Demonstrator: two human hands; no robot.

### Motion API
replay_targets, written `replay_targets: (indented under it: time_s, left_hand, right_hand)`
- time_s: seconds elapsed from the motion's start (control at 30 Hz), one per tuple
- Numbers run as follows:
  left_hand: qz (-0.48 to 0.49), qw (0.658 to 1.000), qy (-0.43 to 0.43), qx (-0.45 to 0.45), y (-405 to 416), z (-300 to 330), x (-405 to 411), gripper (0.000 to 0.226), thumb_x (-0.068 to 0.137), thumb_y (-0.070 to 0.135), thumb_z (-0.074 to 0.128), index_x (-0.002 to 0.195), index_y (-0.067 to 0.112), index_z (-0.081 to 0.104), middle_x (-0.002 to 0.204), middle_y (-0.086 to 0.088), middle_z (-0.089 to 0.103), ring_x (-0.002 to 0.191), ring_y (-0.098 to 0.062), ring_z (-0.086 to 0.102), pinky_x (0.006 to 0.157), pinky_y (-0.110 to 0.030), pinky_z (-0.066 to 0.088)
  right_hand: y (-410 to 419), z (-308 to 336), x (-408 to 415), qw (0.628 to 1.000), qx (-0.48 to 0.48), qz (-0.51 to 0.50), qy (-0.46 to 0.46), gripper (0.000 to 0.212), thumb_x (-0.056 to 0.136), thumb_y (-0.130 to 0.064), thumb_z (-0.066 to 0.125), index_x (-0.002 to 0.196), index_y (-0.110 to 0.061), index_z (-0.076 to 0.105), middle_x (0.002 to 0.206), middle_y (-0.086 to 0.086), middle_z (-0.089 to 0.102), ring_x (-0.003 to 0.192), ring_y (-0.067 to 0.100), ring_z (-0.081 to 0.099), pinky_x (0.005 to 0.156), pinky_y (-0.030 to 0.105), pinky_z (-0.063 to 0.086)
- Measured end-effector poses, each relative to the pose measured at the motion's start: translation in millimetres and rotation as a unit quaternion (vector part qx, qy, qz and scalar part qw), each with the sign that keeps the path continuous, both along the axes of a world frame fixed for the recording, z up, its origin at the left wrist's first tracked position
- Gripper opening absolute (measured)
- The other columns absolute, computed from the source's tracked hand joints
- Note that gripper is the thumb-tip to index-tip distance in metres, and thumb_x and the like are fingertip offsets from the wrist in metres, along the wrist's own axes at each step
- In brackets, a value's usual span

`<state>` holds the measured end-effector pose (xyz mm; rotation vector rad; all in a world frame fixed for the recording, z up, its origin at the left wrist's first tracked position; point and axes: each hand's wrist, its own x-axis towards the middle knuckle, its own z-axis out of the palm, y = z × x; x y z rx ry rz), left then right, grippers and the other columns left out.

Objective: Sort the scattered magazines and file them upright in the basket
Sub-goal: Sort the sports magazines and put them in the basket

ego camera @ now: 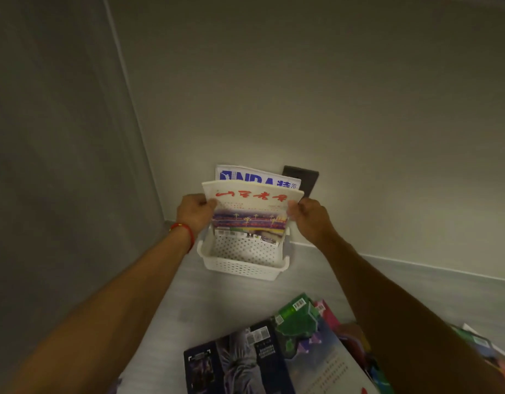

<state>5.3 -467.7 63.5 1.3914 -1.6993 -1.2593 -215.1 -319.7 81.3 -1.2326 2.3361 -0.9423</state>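
Your white perforated basket [242, 261] sits on the pale floor [205, 302] against the wall, and 2 magazines stand upright at its far side: the NBA magazine [257, 177] leaning on the wall and the red-titled magazine [252, 211] just in front of it, its lower edge inside the basket. Your left hand [195, 213] and right hand [309, 218] each have fingers clamped on a side edge of the red-titled magazine. The near half of the basket is open, bare floor lies between it and the scattered magazines [277, 351] nearer you, and the side wall [60, 137] closes in on your left.
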Motion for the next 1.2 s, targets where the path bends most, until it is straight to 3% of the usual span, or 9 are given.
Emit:
replay_targets:
  time_s: [0.13, 0.3, 0.43, 0.57, 0.7, 0.77, 0.9, 1.03, 1.2]
  left_hand:
    - [0.004, 0.997, 0.048, 0.065, -9.1, -24.9, -6.7, 0.029, 0.092, 0.02, 0.064, 0.113, 0.001, 0.072, 0.112, -0.02, 0.073, 0.105, -0.037, 0.068, 0.098, -0.052, 0.053]
    - [0.016, 0.992, 0.082, 0.097, -11.9, -34.2, -20.6, 0.026, 0.09, 0.012, 0.063, 0.113, 0.007, 0.073, 0.111, -0.015, 0.074, 0.095, -0.026, 0.069, 0.09, -0.038, 0.056]
    - [0.009, 0.99, 0.108, 0.096, -9.3, -33.8, -29.9, 0.043, 0.088, 0.003, 0.062, 0.13, 0.007, 0.058, 0.128, -0.011, 0.064, 0.113, -0.026, 0.062, 0.095, -0.037, 0.053]
    - [0.017, 0.985, 0.128, 0.117, 0.7, -33.3, -27.9, 0.068, 0.093, 0.007, 0.06, 0.153, 0.012, 0.029, 0.153, -0.008, 0.041, 0.134, -0.023, 0.046, 0.092, -0.026, 0.042]
    - [0.015, 0.993, 0.106, 0.048, 40.3, -38.7, -14.5, 0.044, 0.091, -0.009, 0.057, 0.133, 0.002, 0.053, 0.14, -0.018, 0.054, 0.119, -0.025, 0.054, 0.101, -0.034, 0.047]
    - [-0.017, 0.994, 0.11, 0.022, 79.4, -50.3, -3.0, 0.038, 0.086, -0.021, 0.047, 0.114, 0.001, 0.06, 0.123, -0.018, 0.061, 0.109, -0.031, 0.058, 0.084, -0.034, 0.052]
    - [-0.064, 0.997, -0.035, -0.023, 175.2, -94.1, 31.7, 0.04, 0.082, -0.013, 0.054, 0.109, 0.013, 0.068, 0.12, -0.007, 0.067, 0.103, -0.024, 0.064, 0.085, -0.028, 0.051]
    - [-0.153, 0.973, -0.167, -0.035, 267.5, -143.0, 62.2, 0.029, 0.089, 0.006, 0.061, 0.114, 0.017, 0.071, 0.125, -0.008, 0.066, 0.118, -0.025, 0.06, 0.105, -0.032, 0.047]
    - [-0.289, 0.88, -0.37, -0.068, 340.7, -181.2, 83.9, 0.07, 0.088, 0.052, 0.056, 0.15, 0.046, 0.024, 0.165, 0.0, 0.009, 0.154, -0.032, 0.002, 0.121, -0.056, 0.01]
  right_hand:
    - [-11.9, -23.4, 3.6, 0.997, -0.011, -0.03, -0.077, 0.034, 0.104, -0.03, 0.043, 0.124, -0.008, 0.06, 0.122, 0.013, 0.067, 0.102, 0.027, 0.067, 0.087, 0.036, 0.057]
    - [-16.9, -39.0, 4.5, 0.973, -0.053, -0.068, -0.215, 0.026, 0.101, -0.016, 0.051, 0.126, -0.013, 0.056, 0.12, 0.007, 0.066, 0.107, 0.027, 0.066, 0.085, 0.036, 0.056]
    - [-0.7, -33.7, 1.1, 0.937, -0.1, -0.085, -0.324, 0.05, 0.094, -0.004, 0.06, 0.139, -0.011, 0.041, 0.136, 0.011, 0.054, 0.123, 0.03, 0.057, 0.099, 0.046, 0.051]
    - [32.3, -33.0, -0.5, 0.963, -0.036, -0.057, -0.261, 0.049, 0.094, -0.008, 0.06, 0.141, -0.011, 0.046, 0.143, 0.01, 0.049, 0.126, 0.03, 0.054, 0.106, 0.051, 0.046]
    - [96.2, -52.3, 13.5, 0.988, 0.1, 0.043, -0.108, 0.025, 0.097, -0.013, 0.054, 0.12, -0.012, 0.063, 0.123, 0.005, 0.062, 0.112, 0.022, 0.06, 0.1, 0.043, 0.05]
    - [134.5, -69.3, 24.4, 0.978, 0.153, 0.11, -0.089, 0.017, 0.098, -0.018, 0.054, 0.109, -0.014, 0.067, 0.112, 0.001, 0.065, 0.103, 0.017, 0.061, 0.095, 0.036, 0.051]
    - [199.1, -106.2, 51.6, 0.945, 0.258, 0.192, -0.058, 0.019, 0.098, -0.022, 0.051, 0.097, -0.016, 0.069, 0.095, -0.005, 0.063, 0.085, 0.012, 0.06, 0.074, 0.02, 0.047]
    - [245.8, -143.5, 79.2, 0.925, 0.326, 0.187, -0.05, 0.024, 0.095, -0.026, 0.05, 0.103, -0.012, 0.068, 0.089, -0.001, 0.059, 0.095, 0.026, 0.065, 0.081, 0.033, 0.05]
    - [273.0, -164.4, 113.4, 0.941, 0.294, 0.095, -0.139, 0.018, 0.094, -0.026, 0.053, 0.1, -0.013, 0.064, 0.102, 0.011, 0.068, 0.091, 0.025, 0.064, 0.078, 0.03, 0.049]
